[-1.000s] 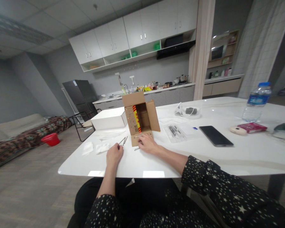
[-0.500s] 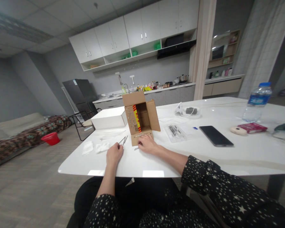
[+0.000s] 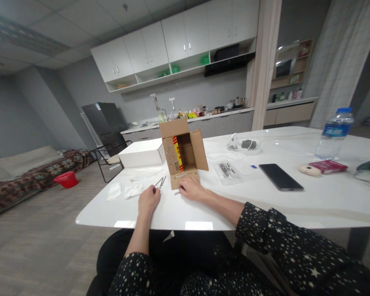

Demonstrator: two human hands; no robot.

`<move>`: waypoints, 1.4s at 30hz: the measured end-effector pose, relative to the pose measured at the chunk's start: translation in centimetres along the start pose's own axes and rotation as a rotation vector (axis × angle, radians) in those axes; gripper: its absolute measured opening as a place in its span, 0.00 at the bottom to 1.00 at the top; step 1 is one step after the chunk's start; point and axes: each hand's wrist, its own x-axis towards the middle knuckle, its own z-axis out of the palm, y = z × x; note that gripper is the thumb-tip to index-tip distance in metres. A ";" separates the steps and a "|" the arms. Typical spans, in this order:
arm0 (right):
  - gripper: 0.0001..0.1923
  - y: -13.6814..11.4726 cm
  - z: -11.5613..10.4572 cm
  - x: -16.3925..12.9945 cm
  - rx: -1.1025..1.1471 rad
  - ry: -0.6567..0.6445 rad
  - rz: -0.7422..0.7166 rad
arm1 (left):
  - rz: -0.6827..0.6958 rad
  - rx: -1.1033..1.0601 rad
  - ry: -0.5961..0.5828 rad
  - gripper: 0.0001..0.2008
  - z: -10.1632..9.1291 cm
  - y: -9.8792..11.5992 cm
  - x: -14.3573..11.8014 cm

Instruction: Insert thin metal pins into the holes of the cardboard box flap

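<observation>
My left hand (image 3: 148,200) rests on the white table (image 3: 222,205) with its fingers closed around the base of metal tweezers (image 3: 160,181), which point up toward an open cardboard box (image 3: 182,153). The box stands upright, with a red and yellow strip inside and rows of small holes on its left flap and front flap. My right hand (image 3: 191,188) lies palm down at the box's front flap. A small metal pin (image 3: 176,192) pokes out at its fingertips; whether the fingers pinch it is hidden.
A white box (image 3: 141,154) stands left of the cardboard box, with two white wipes (image 3: 124,191) near the table's left edge. To the right lie a clear bag of small parts (image 3: 228,170), a black phone (image 3: 280,177), a water bottle (image 3: 334,133) and a red packet (image 3: 327,166).
</observation>
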 end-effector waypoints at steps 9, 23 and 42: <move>0.06 0.0 0.0 0.1 0.069 0.041 0.001 | -0.005 -0.006 0.009 0.15 -0.1 0.1 -0.1; 0.04 -0.1 0.4 0.2 0.171 0.119 -0.010 | -0.007 -0.009 0.013 0.15 0.0 -0.1 0.0; 0.04 -1.4 1.6 0.4 0.234 0.135 -0.130 | -0.027 -0.012 0.044 0.14 0.3 -0.4 -0.5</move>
